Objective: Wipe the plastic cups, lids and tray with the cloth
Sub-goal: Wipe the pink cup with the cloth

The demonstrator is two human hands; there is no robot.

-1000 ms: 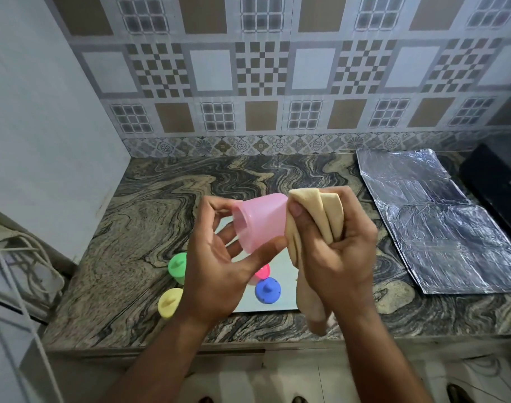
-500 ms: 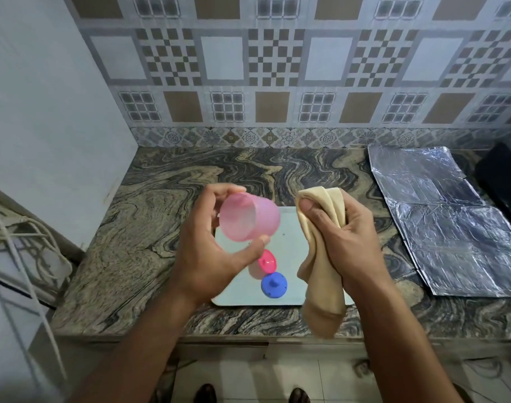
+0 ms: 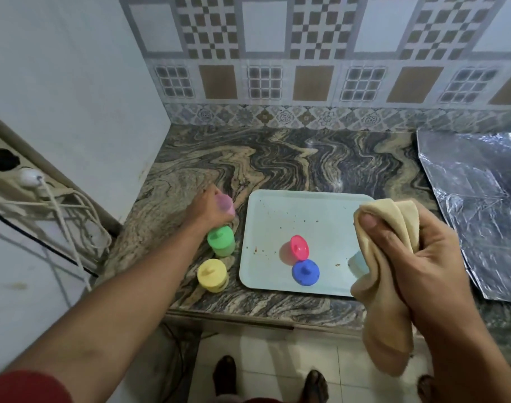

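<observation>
We hold the pink cup (image 3: pixel 226 204) in our left hand (image 3: pixel 208 211), with the fingers curled round it, low over the marbled worktop (image 3: pixel 292 158) just left of the tray (image 3: pixel 312 210). Just before it stand a green cup (image 3: pixel 221 241) and a yellow cup (image 3: pixel 212 275), each with its lid on. Our right hand (image 3: pixel 417 257) grips the beige cloth (image 3: pixel 385 286), fingers closed tight on it, above the right edge of the tray. On the tray, which shows brown specks, lie a pink lid (image 3: pixel 299 247) and a blue lid (image 3: pixel 305 272), touching each other. A pale cup (image 3: pixel 357 263) is partly hidden behind the cloth. Crumpled foil (image 3: pixel 481 205) covers the worktop at the right.
</observation>
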